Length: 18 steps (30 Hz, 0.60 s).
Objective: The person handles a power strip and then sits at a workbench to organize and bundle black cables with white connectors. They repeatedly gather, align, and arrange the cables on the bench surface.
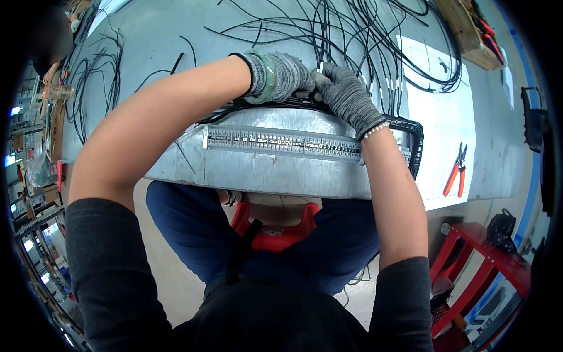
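Note:
Both my hands wear grey knit gloves and meet at the middle of the metal table (246, 173). My right hand (352, 97) pinches a black wire with a white marker sleeve (321, 66) between thumb and fingers. My left hand (278, 76) is closed beside it, its fingertips curled under at a black wire bundle (234, 107); what they hold is hidden. Just nearer to me lies a long terminal strip (275, 142) with rows of metal screws. More black wires with white sleeves (392, 85) fan out beyond my right hand.
Red-handled wire strippers (454, 176) rest on a white paper sheet (434, 135) at the right. A wooden box (466, 35) with tools stands at the far right. Loose black wires (105, 76) lie at the left. A red metal rack (475, 240) stands right of the table.

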Each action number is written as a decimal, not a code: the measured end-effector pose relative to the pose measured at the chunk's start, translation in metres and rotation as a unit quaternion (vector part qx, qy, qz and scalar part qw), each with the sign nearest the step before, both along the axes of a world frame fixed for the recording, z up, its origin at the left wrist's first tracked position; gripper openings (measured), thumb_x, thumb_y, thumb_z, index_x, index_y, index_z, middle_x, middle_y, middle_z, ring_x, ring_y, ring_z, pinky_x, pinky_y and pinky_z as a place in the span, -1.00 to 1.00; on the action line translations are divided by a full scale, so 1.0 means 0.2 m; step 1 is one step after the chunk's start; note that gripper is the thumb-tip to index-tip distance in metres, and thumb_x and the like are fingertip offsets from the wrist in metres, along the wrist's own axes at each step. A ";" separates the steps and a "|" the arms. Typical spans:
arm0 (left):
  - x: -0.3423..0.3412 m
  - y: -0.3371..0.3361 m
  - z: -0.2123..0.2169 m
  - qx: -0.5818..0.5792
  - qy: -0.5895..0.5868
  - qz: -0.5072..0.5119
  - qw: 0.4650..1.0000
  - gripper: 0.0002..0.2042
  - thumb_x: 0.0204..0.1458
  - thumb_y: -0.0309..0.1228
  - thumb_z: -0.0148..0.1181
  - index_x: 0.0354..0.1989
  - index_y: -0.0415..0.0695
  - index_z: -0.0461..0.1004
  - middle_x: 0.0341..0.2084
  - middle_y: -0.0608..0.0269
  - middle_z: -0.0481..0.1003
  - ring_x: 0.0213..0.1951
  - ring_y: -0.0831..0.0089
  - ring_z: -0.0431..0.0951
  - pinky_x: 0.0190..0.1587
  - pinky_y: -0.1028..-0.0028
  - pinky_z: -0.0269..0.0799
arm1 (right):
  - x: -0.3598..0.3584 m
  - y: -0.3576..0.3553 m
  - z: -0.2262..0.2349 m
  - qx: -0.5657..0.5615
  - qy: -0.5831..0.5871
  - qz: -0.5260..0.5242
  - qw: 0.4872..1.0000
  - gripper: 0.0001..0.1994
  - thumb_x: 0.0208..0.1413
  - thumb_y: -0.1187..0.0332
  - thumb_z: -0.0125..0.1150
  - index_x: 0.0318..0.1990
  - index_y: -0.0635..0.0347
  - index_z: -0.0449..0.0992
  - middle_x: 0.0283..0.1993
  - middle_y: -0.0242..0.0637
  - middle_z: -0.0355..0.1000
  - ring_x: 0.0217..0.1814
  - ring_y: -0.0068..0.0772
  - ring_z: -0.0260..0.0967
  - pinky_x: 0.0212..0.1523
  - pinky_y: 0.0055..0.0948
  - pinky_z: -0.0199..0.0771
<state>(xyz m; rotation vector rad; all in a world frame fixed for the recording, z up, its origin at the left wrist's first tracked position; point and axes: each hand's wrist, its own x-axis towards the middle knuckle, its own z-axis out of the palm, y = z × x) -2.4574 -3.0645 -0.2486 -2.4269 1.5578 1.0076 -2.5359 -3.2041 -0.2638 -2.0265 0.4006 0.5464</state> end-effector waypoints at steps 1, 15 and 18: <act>0.02 0.01 -0.04 -0.009 -0.003 -0.012 1.000 -0.76 -0.09 -0.50 0.11 -0.21 -0.03 0.53 -0.33 0.14 0.54 -0.28 0.17 0.52 -0.17 0.26 0.41 | 0.00 0.01 0.01 0.003 -0.007 0.005 1.000 -0.68 0.21 0.21 0.00 -0.08 0.30 0.45 -0.31 -0.24 0.50 -0.36 -0.57 0.47 -0.21 -0.52 0.46; -0.07 0.12 0.07 -0.069 -0.030 0.077 0.994 -0.68 0.12 -0.12 -0.07 -0.28 -0.09 0.50 -0.47 0.09 0.52 -0.31 0.13 0.53 -0.16 0.20 0.40 | -0.03 0.05 0.02 0.029 -0.062 -0.085 0.994 -0.70 0.11 0.34 0.14 -0.05 0.30 0.35 -0.36 -0.26 0.47 -0.38 -0.48 0.46 -0.26 -0.49 0.48; -0.09 0.16 0.02 -0.088 -0.064 0.106 0.988 -0.66 0.12 -0.09 -0.07 -0.31 -0.11 0.50 -0.47 0.08 0.52 -0.32 0.13 0.53 -0.17 0.22 0.40 | -0.12 0.08 0.01 -0.079 -0.173 -0.099 0.977 -0.61 0.00 0.40 0.20 -0.01 0.28 0.29 -0.31 -0.23 0.45 -0.31 -0.42 0.44 -0.24 -0.42 0.50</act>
